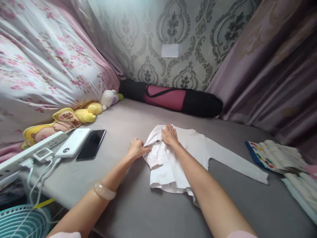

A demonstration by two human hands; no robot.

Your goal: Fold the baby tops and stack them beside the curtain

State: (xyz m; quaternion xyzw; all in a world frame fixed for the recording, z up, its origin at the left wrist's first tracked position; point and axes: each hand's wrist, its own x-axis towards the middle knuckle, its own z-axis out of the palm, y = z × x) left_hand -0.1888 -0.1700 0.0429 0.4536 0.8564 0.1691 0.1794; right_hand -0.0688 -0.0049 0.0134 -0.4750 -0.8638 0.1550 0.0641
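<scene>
A small white long-sleeved shirt point(183, 142) lies on the grey bed surface point(123, 198). Its right-side sleeve stretches out flat, while the left-side sleeve is folded inward over the body. My left hand point(136, 148), below a pale bangle, pinches the folded edge on the shirt's left side. Flat on the upper part of the shirt, near the collar, my right hand point(170, 135) presses down with its fingers stretched out. My right forearm covers some of the shirt's middle and lower hem.
A black and dark pink long bag point(165, 97) lies against the wall. At left are plush toys point(89, 111), a power strip point(32, 155), a white power bank point(73, 142) and a phone point(91, 144). Folded clothes point(279, 155) sit at right. A teal basket point(22, 221) stands below the edge.
</scene>
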